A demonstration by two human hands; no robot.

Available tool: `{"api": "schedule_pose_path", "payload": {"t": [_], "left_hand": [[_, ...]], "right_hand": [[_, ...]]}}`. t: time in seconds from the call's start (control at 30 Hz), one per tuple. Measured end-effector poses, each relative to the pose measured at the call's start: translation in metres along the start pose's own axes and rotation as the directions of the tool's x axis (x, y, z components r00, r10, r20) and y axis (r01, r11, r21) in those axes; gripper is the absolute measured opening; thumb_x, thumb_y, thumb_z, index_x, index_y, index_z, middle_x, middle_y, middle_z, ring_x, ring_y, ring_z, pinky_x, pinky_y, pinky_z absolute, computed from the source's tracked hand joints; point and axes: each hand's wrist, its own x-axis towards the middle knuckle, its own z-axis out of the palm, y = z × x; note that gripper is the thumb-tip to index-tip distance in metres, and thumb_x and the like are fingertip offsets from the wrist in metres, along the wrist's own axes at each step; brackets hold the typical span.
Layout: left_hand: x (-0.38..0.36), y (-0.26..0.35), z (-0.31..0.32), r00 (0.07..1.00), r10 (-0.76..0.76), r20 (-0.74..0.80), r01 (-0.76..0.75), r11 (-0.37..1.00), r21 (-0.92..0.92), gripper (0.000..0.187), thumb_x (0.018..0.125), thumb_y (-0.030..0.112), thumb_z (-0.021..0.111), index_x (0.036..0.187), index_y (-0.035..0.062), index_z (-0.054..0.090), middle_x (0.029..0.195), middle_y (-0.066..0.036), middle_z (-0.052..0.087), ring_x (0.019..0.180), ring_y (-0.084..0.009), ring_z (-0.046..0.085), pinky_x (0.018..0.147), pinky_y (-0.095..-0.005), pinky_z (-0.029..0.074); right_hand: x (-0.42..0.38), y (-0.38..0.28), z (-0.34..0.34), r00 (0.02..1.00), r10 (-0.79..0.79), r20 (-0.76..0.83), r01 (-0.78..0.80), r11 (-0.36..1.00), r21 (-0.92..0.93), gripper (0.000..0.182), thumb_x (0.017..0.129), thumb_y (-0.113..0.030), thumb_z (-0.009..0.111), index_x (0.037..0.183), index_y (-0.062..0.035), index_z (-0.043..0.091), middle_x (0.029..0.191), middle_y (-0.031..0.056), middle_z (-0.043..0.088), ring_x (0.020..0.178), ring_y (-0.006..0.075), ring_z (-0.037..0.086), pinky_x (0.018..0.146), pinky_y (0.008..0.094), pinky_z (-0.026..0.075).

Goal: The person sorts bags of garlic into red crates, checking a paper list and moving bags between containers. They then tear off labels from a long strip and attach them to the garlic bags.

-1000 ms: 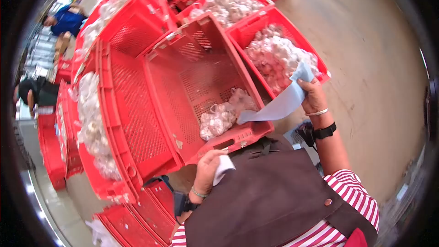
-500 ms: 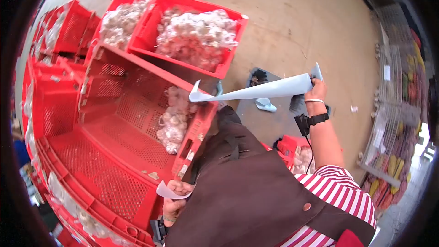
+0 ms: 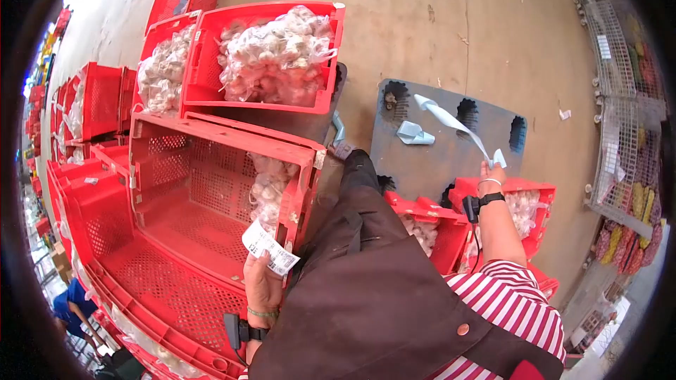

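Observation:
My left hand (image 3: 263,285) is closed on a white printed label (image 3: 269,248), held by its lower edge beside the open side of a large red crate (image 3: 211,190). Bags of garlic (image 3: 267,186) lie inside that crate at its right end. Out to the right, my right hand (image 3: 491,174) pinches one end of a long pale blue strip (image 3: 454,121), which trails up and left above a grey pallet (image 3: 422,162).
Red crates of bagged garlic (image 3: 274,53) stand at the upper left. More red crates (image 3: 451,239) are below the pallet. Blue scraps (image 3: 414,134) lie on the pallet. Wire racks (image 3: 623,127) line the right side. A person in blue (image 3: 72,304) is at the lower left.
The label in my left hand has turned to show its print. My right hand has moved down, and the blue strip now slants across the pallet, away from the crate.

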Motion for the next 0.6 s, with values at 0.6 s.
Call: {"api": "schedule_pose_path", "payload": {"t": [0.6], "left_hand": [[0.036,0.006,0.025,0.987,0.077,0.142,-0.125,0.925,0.36,0.019,0.086,0.005,0.056,0.103,-0.0038,0.059,0.095,-0.005,0.063,0.082,-0.0108,0.06,0.073,-0.0255,0.049]], "right_hand": [[-0.299,0.01,0.089,0.092,-0.033,0.995,0.76,0.649,-0.049,0.036,0.077,-0.008,0.066,0.111,-0.0025,0.055,0.105,0.0108,0.06,0.096,0.0228,0.059,0.081,0.0323,0.047]]}}
